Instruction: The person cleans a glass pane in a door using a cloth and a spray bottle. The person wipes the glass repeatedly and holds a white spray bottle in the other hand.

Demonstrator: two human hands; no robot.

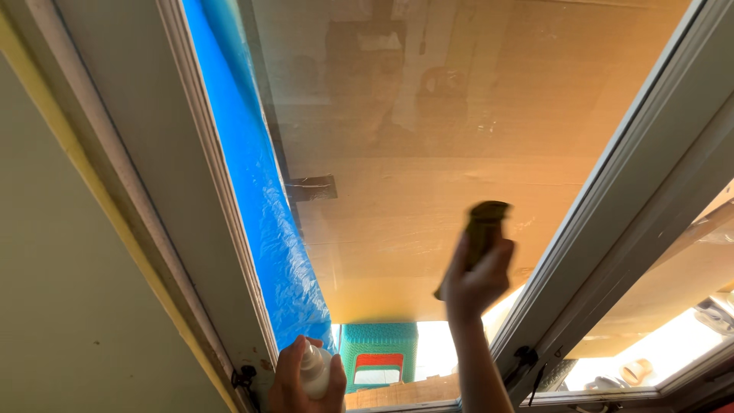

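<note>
My right hand (475, 277) is raised against the window pane (428, 115) and holds a dark cloth (484, 224) pressed to the glass, blurred by motion. My left hand (302, 380) is low at the bottom edge, gripping a small white bottle (315, 369) near the lower left corner of the window frame. Brown cardboard behind the glass covers most of the pane, and faint reflections show in its upper part.
A blue plastic sheet (260, 199) runs down the left side of the pane. Grey window frames (191, 168) border both sides. A teal plastic basket (378, 352) shows below the cardboard. A second pane (673, 306) lies to the right. A pale wall (53, 291) is at left.
</note>
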